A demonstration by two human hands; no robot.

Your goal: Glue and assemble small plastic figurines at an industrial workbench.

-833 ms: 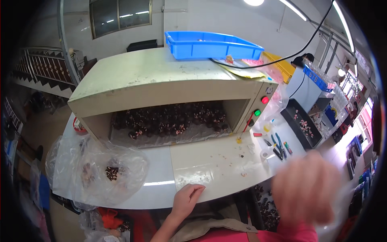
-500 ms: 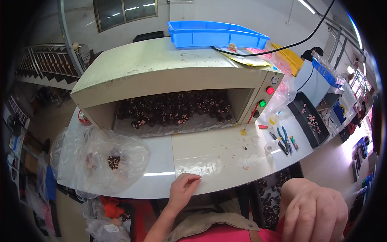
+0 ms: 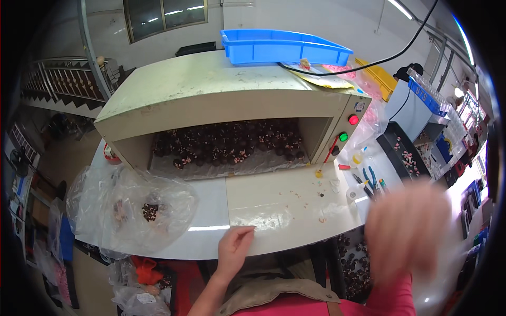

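Observation:
My left hand rests at the table's front edge, thumb and fingers pressed together; anything between them is too small to make out. My right hand is raised at the right, close to the camera and smeared by motion, so its fingers cannot be read. Beyond my hands stands a wide cream metal box with an open front. Inside it, many dark round pieces with pink and pale bits lie on a foil-like sheet. A clear plastic bag holding small dark pieces lies left of my left hand.
Pliers and other tools lie on the table's right side, near a black tray with pink bits. A blue bin sits on the box, with a black cable hanging across. Below the table edge is a container of dark pieces.
My right hand has swung upward from the lower right and is now blurred. My left hand has shifted slightly left, its fingers still together.

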